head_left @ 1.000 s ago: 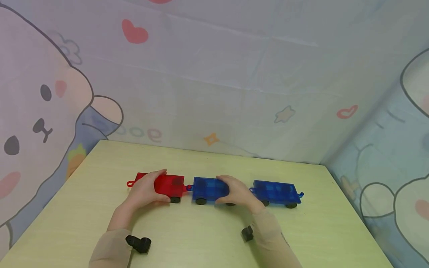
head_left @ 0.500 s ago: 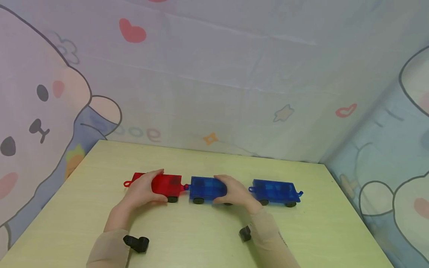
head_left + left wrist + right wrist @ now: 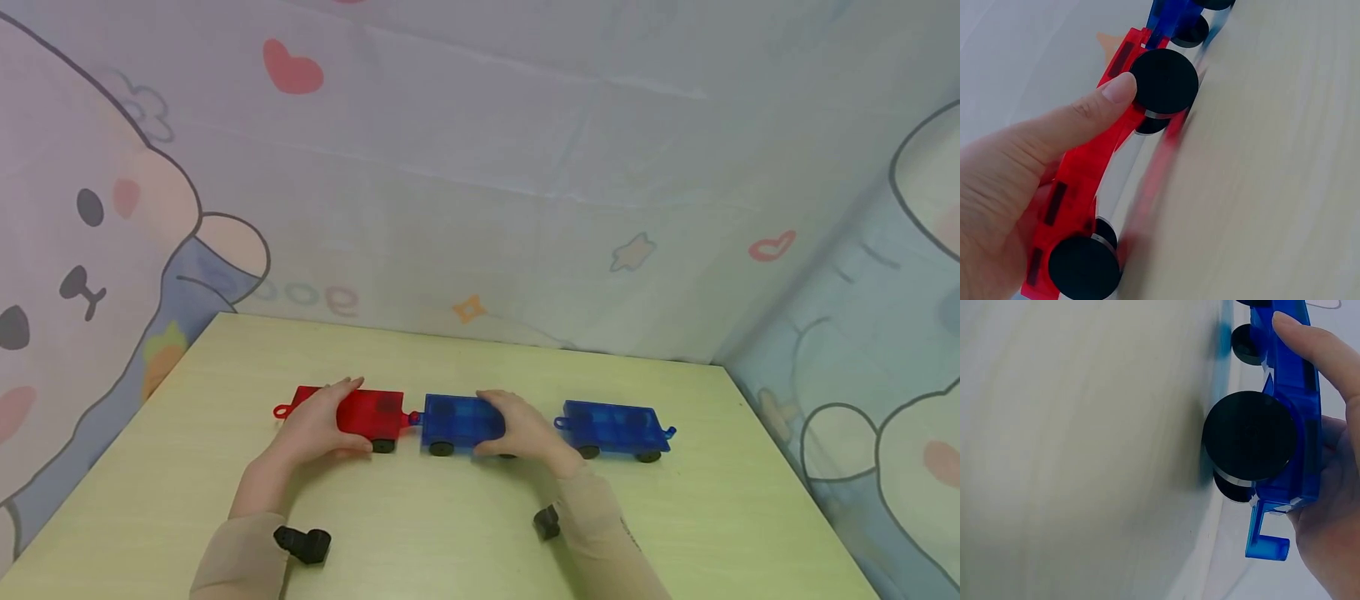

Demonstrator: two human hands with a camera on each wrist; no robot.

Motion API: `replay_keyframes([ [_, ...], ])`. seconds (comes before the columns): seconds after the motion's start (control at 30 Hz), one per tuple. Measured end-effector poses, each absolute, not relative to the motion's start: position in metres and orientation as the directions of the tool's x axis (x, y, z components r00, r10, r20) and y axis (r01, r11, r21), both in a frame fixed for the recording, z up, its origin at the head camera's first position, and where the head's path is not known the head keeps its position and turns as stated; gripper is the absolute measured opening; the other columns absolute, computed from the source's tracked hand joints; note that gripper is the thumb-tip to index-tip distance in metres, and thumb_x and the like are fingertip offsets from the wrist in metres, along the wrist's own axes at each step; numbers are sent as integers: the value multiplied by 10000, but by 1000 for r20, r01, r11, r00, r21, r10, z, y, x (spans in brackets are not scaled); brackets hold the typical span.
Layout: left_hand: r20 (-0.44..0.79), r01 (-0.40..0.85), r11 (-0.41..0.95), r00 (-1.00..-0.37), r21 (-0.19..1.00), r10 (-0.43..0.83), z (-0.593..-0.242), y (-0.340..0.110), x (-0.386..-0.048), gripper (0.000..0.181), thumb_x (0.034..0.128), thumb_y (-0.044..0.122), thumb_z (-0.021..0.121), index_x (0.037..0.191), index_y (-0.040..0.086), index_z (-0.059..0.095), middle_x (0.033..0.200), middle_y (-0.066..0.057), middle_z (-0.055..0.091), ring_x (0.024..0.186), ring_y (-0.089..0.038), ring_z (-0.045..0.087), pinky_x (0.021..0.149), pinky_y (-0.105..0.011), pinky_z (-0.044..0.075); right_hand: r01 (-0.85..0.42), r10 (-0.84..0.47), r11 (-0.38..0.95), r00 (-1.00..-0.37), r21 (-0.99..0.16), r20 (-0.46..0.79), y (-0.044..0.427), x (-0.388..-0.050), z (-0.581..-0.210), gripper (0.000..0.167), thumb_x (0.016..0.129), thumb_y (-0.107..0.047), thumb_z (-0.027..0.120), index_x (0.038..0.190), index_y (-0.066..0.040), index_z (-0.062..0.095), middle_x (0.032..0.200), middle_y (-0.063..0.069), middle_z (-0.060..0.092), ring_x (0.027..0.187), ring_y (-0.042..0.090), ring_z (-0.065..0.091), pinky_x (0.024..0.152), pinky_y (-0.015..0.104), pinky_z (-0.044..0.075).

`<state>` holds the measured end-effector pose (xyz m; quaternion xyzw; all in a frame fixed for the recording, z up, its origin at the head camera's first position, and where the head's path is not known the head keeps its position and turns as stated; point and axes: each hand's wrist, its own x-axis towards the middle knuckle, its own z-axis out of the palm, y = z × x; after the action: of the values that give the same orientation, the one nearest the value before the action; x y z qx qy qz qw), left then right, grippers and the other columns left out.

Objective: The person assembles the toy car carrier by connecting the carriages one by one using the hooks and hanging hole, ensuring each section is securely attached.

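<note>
The left hand (image 3: 318,425) holds the red train car (image 3: 378,412), the right hand (image 3: 527,429) holds the middle blue train car (image 3: 456,421) touching its end, and the loose blue train car (image 3: 615,427) lies just right of the right hand, stretched left to right.

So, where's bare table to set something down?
Free: the table between the sleeves, right of the end blue car, and behind the red car to the backdrop. Crowded: left hand holding red car, right hand holding middle blue car.
</note>
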<state>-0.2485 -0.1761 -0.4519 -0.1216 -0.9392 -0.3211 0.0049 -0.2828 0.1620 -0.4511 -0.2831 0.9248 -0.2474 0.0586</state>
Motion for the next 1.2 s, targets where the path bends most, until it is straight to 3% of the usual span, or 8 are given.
replay_keyframes([
  [0.17,83,238,778,-969,581,234,-449,-175,-247,1007,685,354,879,1496,46,368,1528,-273,345,1360,-519,340,1013,-674,399,-530,-580,699,-813,-481,54,163,-280,-447,895,758,-352,837,1472,-25,407,1515,175,422,1429,358,354,1207,542,188],
  [0.3,81,242,781,-967,576,240,-447,-175,-246,985,697,327,877,1493,39,373,1517,-270,366,1358,-496,361,1030,-650,400,-504,-565,679,-823,-534,57,168,-274,-439,918,764,-361,832,1496,-48,375,1552,194,355,1457,382,286,1204,570,164],
  [0.63,73,230,769,-970,597,233,-446,-178,-245,996,698,344,878,1498,46,364,1510,-262,382,1357,-464,383,1027,-628,419,-426,-467,693,-880,-582,88,200,-258,-415,885,794,-323,815,1526,-161,344,1595,136,291,1481,387,217,1121,657,274],
  [0.9,68,259,737,-958,624,280,-436,-174,-242,1046,699,359,875,1519,36,310,1527,-267,349,1378,-474,348,1048,-633,393,-403,-412,697,-902,-593,129,237,-248,-406,881,802,-305,808,1524,-120,339,1591,149,293,1462,402,254,1102,663,298],
  [1.2,145,317,691,-944,650,296,-414,-161,-235,1027,729,332,859,1525,29,285,1537,-232,356,1383,-471,343,1053,-650,374,-399,-363,707,-913,-583,185,274,-245,-411,879,795,-249,817,1517,-91,340,1563,175,337,1445,427,268,1103,671,286],
])
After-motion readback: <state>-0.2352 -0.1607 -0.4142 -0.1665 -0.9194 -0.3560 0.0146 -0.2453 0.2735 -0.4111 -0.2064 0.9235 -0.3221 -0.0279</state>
